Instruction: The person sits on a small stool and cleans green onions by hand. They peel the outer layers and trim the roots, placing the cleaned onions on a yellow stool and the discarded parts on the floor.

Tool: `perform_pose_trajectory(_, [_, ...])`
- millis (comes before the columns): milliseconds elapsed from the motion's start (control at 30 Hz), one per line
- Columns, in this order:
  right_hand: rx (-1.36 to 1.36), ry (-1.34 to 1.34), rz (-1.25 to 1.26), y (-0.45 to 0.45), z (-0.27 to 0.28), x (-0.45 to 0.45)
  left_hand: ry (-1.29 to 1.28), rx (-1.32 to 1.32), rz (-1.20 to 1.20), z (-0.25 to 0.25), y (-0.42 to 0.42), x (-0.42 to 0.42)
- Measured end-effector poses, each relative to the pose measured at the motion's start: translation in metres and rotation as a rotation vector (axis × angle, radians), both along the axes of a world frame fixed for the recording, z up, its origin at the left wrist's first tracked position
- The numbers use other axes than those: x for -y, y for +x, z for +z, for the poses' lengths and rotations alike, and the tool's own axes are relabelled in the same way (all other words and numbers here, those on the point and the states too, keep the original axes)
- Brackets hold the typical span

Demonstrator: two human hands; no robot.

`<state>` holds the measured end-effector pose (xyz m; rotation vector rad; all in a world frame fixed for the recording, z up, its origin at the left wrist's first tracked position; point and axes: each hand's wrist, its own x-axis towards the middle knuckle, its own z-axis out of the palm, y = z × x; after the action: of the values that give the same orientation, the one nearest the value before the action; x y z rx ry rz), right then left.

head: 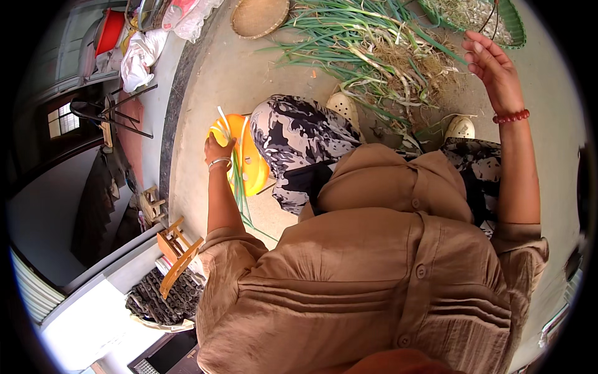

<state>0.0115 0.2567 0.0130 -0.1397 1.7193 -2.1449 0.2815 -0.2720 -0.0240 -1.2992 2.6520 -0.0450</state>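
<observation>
My left hand (218,149), with a silver bangle at the wrist, is closed around a few scallions (239,173) over an orange-yellow plastic stool (256,163). Their white ends stick out past my fingers and the green leaves trail back toward me. On the right, my right hand (490,65) is raised with loosely curled fingers, a red bead bracelet on its wrist. A long green leaf (441,46) ends at its lower fingers; whether they pinch it I cannot tell. Before me a heap of scallions (369,51) with dry roots lies on the floor.
A green basket (518,28) of pale trimmings and a round woven tray (259,16) stand beyond the heap. My cream clogs (343,107) flank the heap's near edge. Leftward are a wooden chair (175,252), a stack of dark briquettes (163,297) and a black metal stand (124,110).
</observation>
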Motion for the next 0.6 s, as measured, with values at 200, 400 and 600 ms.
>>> perform_pose_trajectory(200, [0.022,-0.011,0.004,-0.003,-0.001,-0.001,0.250,-0.348,-0.581,0.032,-0.184,-0.072])
perform_pose_trajectory(400, [-0.073,0.179,0.048,-0.001,0.008,0.004,0.524,0.205,-0.918,-0.060,-0.296,-0.191])
perform_pose_trajectory(600, [-0.276,0.406,0.125,0.002,0.021,0.005,0.689,0.779,-1.129,-0.202,-0.265,-0.296])
